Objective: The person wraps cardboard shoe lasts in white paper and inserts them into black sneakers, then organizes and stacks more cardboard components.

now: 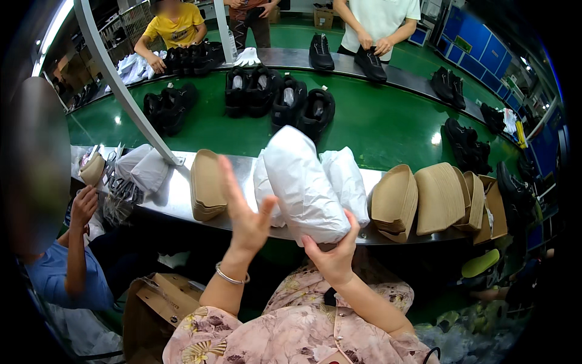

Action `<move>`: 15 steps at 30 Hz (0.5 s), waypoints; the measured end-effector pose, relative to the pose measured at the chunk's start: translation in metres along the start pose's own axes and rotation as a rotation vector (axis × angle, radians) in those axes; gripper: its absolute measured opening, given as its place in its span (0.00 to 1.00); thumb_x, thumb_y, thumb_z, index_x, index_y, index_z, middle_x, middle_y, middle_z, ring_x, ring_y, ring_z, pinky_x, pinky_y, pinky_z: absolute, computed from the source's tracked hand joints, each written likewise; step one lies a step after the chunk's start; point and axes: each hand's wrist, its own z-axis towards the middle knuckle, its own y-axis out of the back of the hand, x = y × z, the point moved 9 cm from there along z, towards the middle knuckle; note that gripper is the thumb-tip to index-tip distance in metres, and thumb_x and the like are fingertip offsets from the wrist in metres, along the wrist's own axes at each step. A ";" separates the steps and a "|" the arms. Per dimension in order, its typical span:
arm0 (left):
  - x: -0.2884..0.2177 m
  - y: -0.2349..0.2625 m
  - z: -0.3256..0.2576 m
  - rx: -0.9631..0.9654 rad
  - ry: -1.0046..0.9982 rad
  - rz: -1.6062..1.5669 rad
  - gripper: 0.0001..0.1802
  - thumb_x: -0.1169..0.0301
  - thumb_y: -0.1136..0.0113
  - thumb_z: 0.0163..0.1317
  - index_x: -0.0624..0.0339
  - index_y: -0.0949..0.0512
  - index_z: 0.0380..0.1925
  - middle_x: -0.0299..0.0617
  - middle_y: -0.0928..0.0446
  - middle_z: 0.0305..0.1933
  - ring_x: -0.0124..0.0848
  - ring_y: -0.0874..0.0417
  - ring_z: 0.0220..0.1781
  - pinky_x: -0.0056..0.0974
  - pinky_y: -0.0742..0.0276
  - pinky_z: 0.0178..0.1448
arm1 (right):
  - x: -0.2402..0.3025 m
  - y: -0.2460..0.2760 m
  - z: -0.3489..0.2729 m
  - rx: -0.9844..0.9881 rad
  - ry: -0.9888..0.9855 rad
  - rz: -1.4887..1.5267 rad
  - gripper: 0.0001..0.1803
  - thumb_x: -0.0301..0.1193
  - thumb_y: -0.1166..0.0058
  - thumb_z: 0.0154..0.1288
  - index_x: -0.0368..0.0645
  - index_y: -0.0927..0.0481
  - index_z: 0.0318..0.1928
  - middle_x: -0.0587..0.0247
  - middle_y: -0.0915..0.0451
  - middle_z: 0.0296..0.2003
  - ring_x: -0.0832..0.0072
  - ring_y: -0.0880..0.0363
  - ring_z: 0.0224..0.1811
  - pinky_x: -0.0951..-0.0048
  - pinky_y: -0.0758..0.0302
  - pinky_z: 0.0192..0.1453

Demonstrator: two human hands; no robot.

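Observation:
A white paper-wrapped bundle, long and rounded at its upper end, stands tilted in front of me. My right hand grips its lower end, thumb on the near side and fingers along the right edge. Beside it on the left, my left hand is open with its fingers stretched upward, apart from the bundle; a bangle circles that wrist. Two more white wrapped bundles lie behind on the metal ledge, one at the right and one mostly hidden at the left. What the paper covers is hidden.
Curved brown cardboard pieces are stacked left and right on the metal ledge. Beyond, black shoes stand on a green belt. Co-workers are across it; another person in blue sits at my left.

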 end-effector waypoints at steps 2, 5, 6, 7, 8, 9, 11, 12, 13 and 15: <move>0.015 0.011 0.022 0.040 -0.034 0.094 0.42 0.49 0.52 0.65 0.71 0.51 0.65 0.58 0.52 0.70 0.47 0.54 0.73 0.45 0.58 0.72 | -0.014 -0.018 -0.007 -0.003 -0.017 -0.051 0.45 0.30 0.31 0.43 0.35 0.45 0.59 0.46 0.28 0.44 0.63 0.26 0.46 0.68 0.30 0.51; 0.086 -0.025 0.042 0.201 0.178 -0.030 0.31 0.56 0.51 0.66 0.69 0.38 0.60 0.57 0.38 0.63 0.46 0.42 0.69 0.40 0.49 0.70 | -0.019 -0.042 -0.009 0.008 0.015 -0.182 0.44 0.33 0.31 0.45 0.34 0.45 0.58 0.42 0.25 0.40 0.55 0.23 0.41 0.64 0.27 0.46; 0.111 -0.039 0.042 0.260 0.275 -0.068 0.27 0.58 0.50 0.65 0.70 0.33 0.55 0.58 0.32 0.59 0.47 0.36 0.65 0.38 0.43 0.67 | -0.020 -0.048 -0.005 0.017 0.029 -0.226 0.45 0.34 0.31 0.45 0.34 0.45 0.58 0.41 0.26 0.40 0.55 0.23 0.41 0.64 0.27 0.46; 0.120 -0.051 0.041 0.295 0.367 -0.062 0.25 0.59 0.49 0.65 0.71 0.30 0.51 0.58 0.30 0.56 0.48 0.32 0.62 0.37 0.38 0.64 | -0.026 -0.051 -0.002 0.012 0.029 -0.282 0.45 0.35 0.30 0.45 0.33 0.45 0.58 0.41 0.26 0.40 0.54 0.23 0.41 0.63 0.28 0.46; 0.153 -0.056 0.034 0.200 0.331 -0.101 0.24 0.59 0.50 0.65 0.71 0.30 0.51 0.59 0.29 0.56 0.48 0.33 0.63 0.39 0.40 0.65 | -0.029 -0.061 -0.001 0.040 0.046 -0.271 0.46 0.37 0.30 0.45 0.33 0.46 0.58 0.39 0.27 0.41 0.51 0.24 0.42 0.62 0.28 0.46; 0.149 -0.065 0.039 0.292 0.310 -0.064 0.27 0.58 0.52 0.65 0.72 0.32 0.53 0.61 0.32 0.58 0.49 0.35 0.64 0.39 0.44 0.68 | -0.036 -0.067 0.003 0.050 0.063 -0.315 0.46 0.38 0.31 0.46 0.33 0.46 0.58 0.39 0.27 0.41 0.50 0.25 0.42 0.61 0.28 0.46; 0.193 -0.067 0.024 0.271 0.426 -0.183 0.30 0.57 0.54 0.66 0.76 0.36 0.57 0.64 0.35 0.60 0.48 0.37 0.66 0.38 0.47 0.70 | -0.042 -0.084 0.002 0.093 0.104 -0.382 0.47 0.38 0.31 0.46 0.32 0.47 0.58 0.37 0.29 0.43 0.49 0.26 0.43 0.60 0.29 0.47; 0.202 -0.069 0.020 0.259 0.453 -0.240 0.32 0.56 0.54 0.66 0.77 0.38 0.57 0.64 0.36 0.61 0.48 0.38 0.67 0.38 0.48 0.70 | -0.047 -0.093 0.000 0.128 0.117 -0.370 0.47 0.39 0.32 0.48 0.31 0.48 0.58 0.36 0.31 0.45 0.46 0.27 0.43 0.59 0.29 0.47; 0.211 -0.071 0.015 0.248 0.478 -0.297 0.33 0.56 0.55 0.66 0.78 0.39 0.58 0.64 0.38 0.62 0.48 0.39 0.67 0.38 0.48 0.70 | -0.050 -0.097 -0.002 0.111 0.177 -0.406 0.47 0.40 0.32 0.48 0.31 0.49 0.58 0.36 0.32 0.46 0.45 0.27 0.43 0.59 0.29 0.47; 0.215 -0.070 0.007 0.234 0.519 -0.340 0.34 0.56 0.54 0.66 0.79 0.41 0.59 0.64 0.40 0.64 0.47 0.40 0.68 0.38 0.49 0.70 | -0.050 -0.100 -0.008 0.076 0.295 -0.478 0.47 0.40 0.32 0.48 0.30 0.49 0.58 0.35 0.33 0.47 0.44 0.28 0.43 0.59 0.29 0.47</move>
